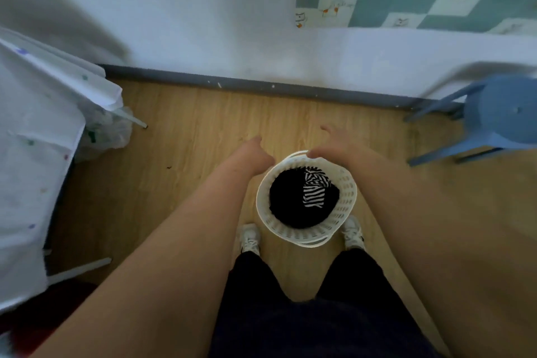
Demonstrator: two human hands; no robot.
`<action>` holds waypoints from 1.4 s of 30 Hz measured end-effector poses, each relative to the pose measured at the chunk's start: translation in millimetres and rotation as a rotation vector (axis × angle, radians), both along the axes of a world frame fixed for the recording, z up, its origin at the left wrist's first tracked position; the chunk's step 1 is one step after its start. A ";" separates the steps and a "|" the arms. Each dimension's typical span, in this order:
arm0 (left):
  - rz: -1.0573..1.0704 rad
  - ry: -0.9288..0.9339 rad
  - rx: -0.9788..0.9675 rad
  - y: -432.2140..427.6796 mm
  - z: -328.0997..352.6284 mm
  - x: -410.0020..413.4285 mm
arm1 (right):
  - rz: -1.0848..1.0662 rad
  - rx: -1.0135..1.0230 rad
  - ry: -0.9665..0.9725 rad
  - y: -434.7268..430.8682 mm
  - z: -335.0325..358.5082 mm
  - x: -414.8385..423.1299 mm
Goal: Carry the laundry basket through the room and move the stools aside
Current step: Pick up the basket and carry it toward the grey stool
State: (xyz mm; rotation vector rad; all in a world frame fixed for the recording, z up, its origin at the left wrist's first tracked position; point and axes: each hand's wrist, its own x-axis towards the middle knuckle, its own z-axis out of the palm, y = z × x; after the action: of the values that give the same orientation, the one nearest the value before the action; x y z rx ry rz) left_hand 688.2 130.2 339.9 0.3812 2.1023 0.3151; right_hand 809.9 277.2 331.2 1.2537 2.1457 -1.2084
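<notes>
A round white laundry basket [345,212] stands on the wooden floor between my two white shoes, with black clothes and a black-and-white striped piece inside. My left hand [257,155] is at the basket's far left rim with its fingers curled under; blur hides whether they grip anything. Spread over the far rim, my right hand [329,145] has its thumb out and its fingertips touching the thin white handle [299,154] there. A blue plastic stool [502,113] stands at the right, close to the wall.
A white wall with a grey skirting board [261,86] runs straight ahead. On the left stands a table with a white cloth [37,136], with a thin leg and a plastic bag [107,131] under it. Bare wooden floor lies between the table and the stool.
</notes>
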 end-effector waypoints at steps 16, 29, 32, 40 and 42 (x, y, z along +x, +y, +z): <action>-0.430 0.004 0.006 -5.6 -1.3 12.1 | -0.439 -0.008 -0.041 -70.6 -7.4 75.1; -0.629 -0.010 0.005 5.1 -10.8 39.4 | -0.697 -0.092 0.013 -78.2 -22.5 105.5; -0.710 -0.034 0.021 27.9 -18.1 29.3 | -0.795 -0.084 0.009 -78.6 -25.4 96.4; -0.958 -0.023 -0.013 85.7 -44.5 11.6 | -1.094 -0.122 -0.003 -104.8 -36.4 71.9; -0.996 -0.018 -0.044 87.7 -56.0 7.2 | -1.149 -0.144 -0.024 -117.7 -45.0 71.8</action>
State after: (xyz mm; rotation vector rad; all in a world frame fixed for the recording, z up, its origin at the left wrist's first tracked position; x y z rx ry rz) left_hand 695.5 217.8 283.9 1.3035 1.6505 -0.3133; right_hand 881.7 159.4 286.2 2.5073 1.1745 -1.6356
